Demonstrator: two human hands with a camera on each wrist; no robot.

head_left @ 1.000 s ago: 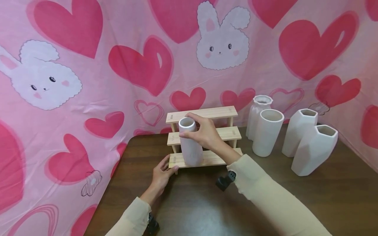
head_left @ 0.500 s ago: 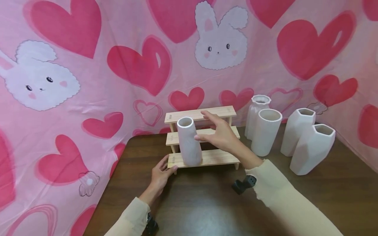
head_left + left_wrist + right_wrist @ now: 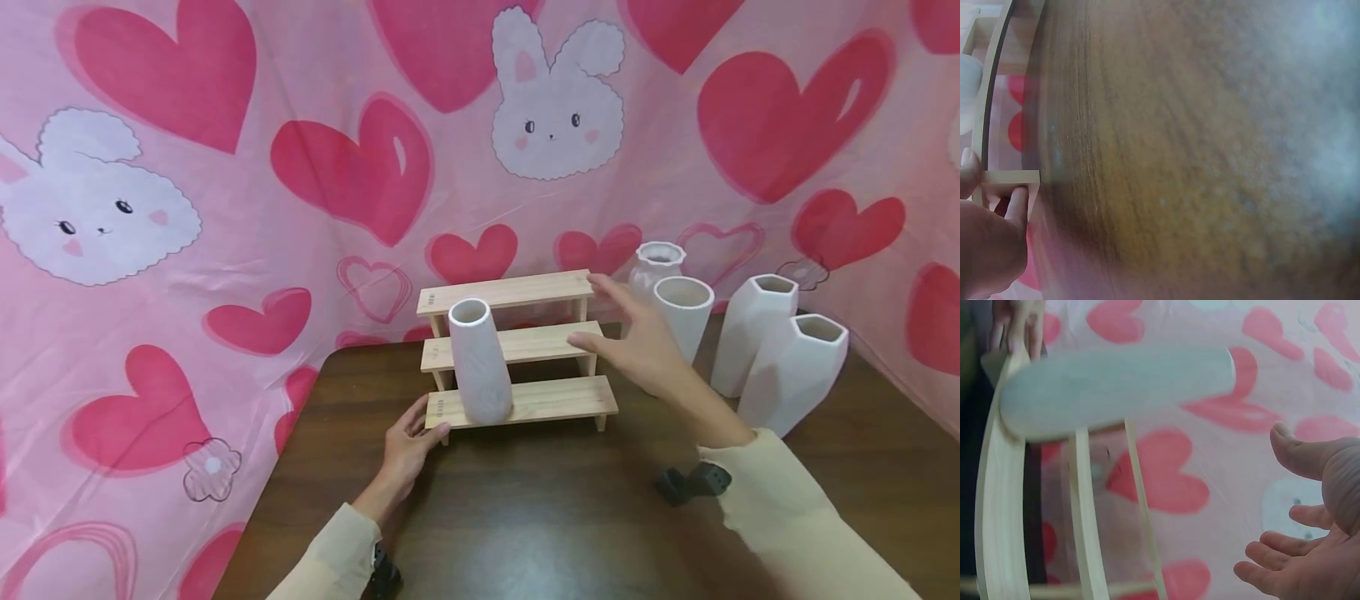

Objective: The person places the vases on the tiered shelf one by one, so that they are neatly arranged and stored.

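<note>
A three-step wooden display stand sits on the table. On the left part of its lowest step stands a tall white vase, upright and narrowing toward its round mouth. My left hand grips the left end of that step; the left wrist view shows the thumb by the board and a finger at the support leg. Away from the stand, my right hand hovers at its right side with fingers spread and nothing held. It partly covers a round-mouthed white vase behind it.
A white vase with a wavy rim stands at the back right. Two faceted white vases are farther right. The brown table meets a pink cloth backdrop with hearts and rabbits.
My right hand has let go of the tall vase on the lowest step and moved right, toward the other vases. My left hand has stayed at the stand's left end.
</note>
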